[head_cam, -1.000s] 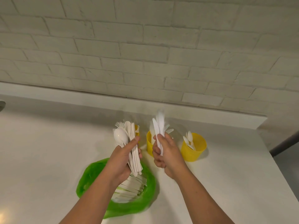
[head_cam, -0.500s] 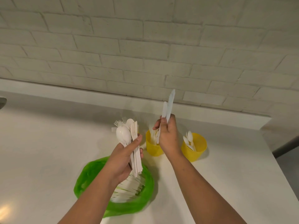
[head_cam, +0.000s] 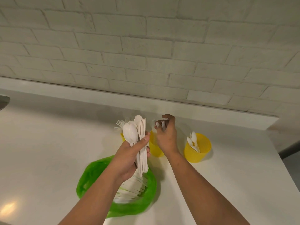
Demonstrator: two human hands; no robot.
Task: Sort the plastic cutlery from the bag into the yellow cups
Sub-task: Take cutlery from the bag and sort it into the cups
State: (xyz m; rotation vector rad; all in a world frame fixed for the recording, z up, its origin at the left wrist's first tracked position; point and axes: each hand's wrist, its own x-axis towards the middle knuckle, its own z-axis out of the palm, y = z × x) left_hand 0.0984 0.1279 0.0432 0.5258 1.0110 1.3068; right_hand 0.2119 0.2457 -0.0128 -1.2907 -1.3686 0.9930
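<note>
White brick wall behind, pale table (head_cam: 48, 159) in front. Toward the table's back edge, right of the middle, three yellow cups in a row: middle cup (head_cam: 153, 148) just under the right hand, right cup (head_cam: 198, 150) with spoons (head_cam: 193, 140) standing in it, left cup (head_cam: 122, 137) mostly hidden behind the bundle, fork tines (head_cam: 119, 125) poking up above it. Nearer the front edge, green bag (head_cam: 97, 181) lying open, more white cutlery (head_cam: 131, 187) fanned inside. Above the bag, left hand (head_cam: 128, 155), grip clenched round a mixed bundle (head_cam: 130, 135) of spoons and forks held upright. Right hand (head_cam: 166, 137) over the middle cup's mouth, grip pinched on a white piece (head_cam: 163, 126), too blurred to tell its kind. Probably a drop into the middle cup. To do it well: lower the handle end right down inside the rim before letting go, rather than releasing from above, to avoid tipping or skidding so light a cup. Check the kind against the cup's contents, hidden here behind the hand. Hold the bundle steady and clear of the cup mouths, to stop strays sliding into the wrong one. Afterwards, peel one kind at a time off the bundle, fingertips on the handles, not the bowls or tines.
</note>
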